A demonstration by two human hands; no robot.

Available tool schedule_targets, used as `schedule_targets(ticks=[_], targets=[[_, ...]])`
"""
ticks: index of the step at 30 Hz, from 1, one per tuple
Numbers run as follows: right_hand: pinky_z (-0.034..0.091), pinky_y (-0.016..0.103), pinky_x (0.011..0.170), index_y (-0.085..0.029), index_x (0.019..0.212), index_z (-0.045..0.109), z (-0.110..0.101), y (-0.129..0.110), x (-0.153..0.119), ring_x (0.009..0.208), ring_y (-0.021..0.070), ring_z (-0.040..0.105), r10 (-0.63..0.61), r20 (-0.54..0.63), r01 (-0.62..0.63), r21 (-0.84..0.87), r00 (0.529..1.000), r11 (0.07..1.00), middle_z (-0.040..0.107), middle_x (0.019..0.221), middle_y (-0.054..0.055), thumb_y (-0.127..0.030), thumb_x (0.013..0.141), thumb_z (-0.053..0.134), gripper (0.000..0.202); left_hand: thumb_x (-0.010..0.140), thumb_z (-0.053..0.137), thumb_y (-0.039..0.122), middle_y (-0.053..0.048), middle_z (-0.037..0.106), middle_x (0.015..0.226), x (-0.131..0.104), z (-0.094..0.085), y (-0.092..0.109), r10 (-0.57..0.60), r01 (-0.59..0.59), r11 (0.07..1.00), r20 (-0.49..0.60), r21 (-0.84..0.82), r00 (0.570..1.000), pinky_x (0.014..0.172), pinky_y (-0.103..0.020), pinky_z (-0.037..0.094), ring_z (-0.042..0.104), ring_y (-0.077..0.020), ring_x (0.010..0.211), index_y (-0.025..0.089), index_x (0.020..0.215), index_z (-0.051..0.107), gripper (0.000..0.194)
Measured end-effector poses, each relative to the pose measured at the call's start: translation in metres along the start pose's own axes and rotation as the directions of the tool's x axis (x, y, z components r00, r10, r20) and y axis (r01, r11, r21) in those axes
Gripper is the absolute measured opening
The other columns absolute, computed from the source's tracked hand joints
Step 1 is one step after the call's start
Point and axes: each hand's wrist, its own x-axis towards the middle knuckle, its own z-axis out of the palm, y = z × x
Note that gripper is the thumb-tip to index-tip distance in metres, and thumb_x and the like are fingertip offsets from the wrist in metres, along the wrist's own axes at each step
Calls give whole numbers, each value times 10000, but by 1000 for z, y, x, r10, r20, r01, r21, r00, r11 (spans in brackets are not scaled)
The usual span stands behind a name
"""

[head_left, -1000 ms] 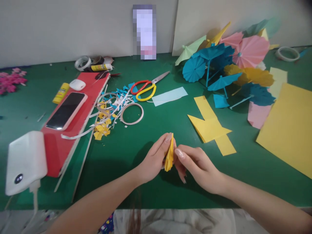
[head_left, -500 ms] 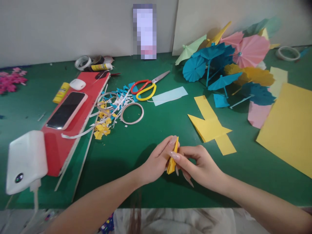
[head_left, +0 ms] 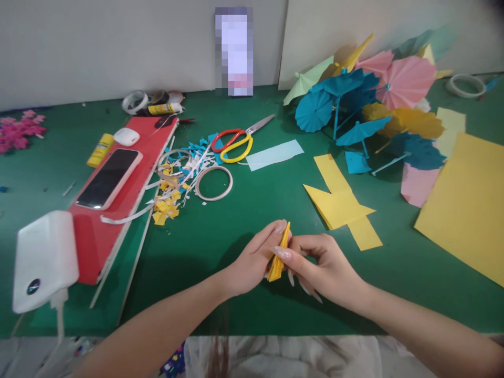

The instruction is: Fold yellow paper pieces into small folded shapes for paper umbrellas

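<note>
Between both my hands is a narrow bundle of folded yellow paper [head_left: 276, 269], pleated in layers and wider at its lower end. My left hand [head_left: 254, 261] grips it from the left, fingers closed around it. From the other side my right hand [head_left: 321, 268] pinches it, the thumb lying across its front; some right fingertips are hidden behind the paper. Beyond my right hand lie yellow paper pieces [head_left: 340, 207], one folded to a point over a strip. A pale blue paper strip [head_left: 275, 155] rests farther back beside scissors [head_left: 240, 144] with red and yellow handles.
Paper scraps [head_left: 167, 202] and a tape roll [head_left: 213, 184] lie left of centre. A red board [head_left: 92, 252] carries a phone [head_left: 110, 178]; a white power bank [head_left: 45, 262] is at its near end. Paper umbrellas [head_left: 315, 111] crowd the back right, near a large yellow sheet [head_left: 468, 205].
Both hands keep their hold on the folded yellow paper, with only a slight shift of the right fingers. Nothing else has visibly moved on the table.
</note>
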Motion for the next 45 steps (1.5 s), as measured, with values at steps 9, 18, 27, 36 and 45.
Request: schedule_targets(ticks=[9, 18, 27, 36, 45], targets=[[229, 178, 266, -195, 478, 414, 1, -2, 1, 251, 39, 333, -24, -20, 24, 9, 999, 1000, 380, 337, -80, -482, 791, 637, 480, 776, 530, 636, 59, 339, 627, -1, 0, -1, -27, 27, 1000, -56, 3, 998, 461, -207, 255, 272, -73, 504, 201, 734, 429, 448], [271, 197, 347, -187, 538, 432, -2, 8, 5, 326, 57, 391, 3, 25, 0, -89, 1000, 996, 375, 401, -83, -506, 807, 605, 452, 924, 386, 475, 60, 311, 574, -2, -1, 1, 259, -199, 858, -64, 474, 964, 492, -217, 283, 295, -88, 512, 195, 640, 340, 402], [199, 179, 322, -185, 492, 383, -16, 0, 10, 292, 29, 305, 94, 248, -101, 15, 964, 995, 319, 359, -109, -386, 792, 661, 456, 922, 380, 467, 56, 329, 569, -3, -16, 15, 140, -181, 883, 123, 434, 982, 458, -220, 277, 323, -83, 490, 192, 625, 373, 405], [224, 195, 378, -144, 684, 607, -19, 1, 11, 400, 47, 301, 95, 326, -17, -235, 941, 972, 332, 476, -89, -373, 808, 655, 265, 871, 521, 362, 56, 343, 528, -2, -21, 22, 138, -206, 841, 170, 500, 976, 478, -229, 227, 304, -77, 506, 160, 551, 424, 390], [279, 174, 376, -160, 576, 469, -19, 6, 14, 374, 47, 373, 164, 310, -97, -220, 937, 971, 401, 452, -73, -426, 845, 596, 399, 895, 450, 424, 69, 333, 454, -1, -23, 18, 86, -100, 908, 52, 408, 995, 400, -203, 236, 288, -61, 411, 183, 533, 353, 446]])
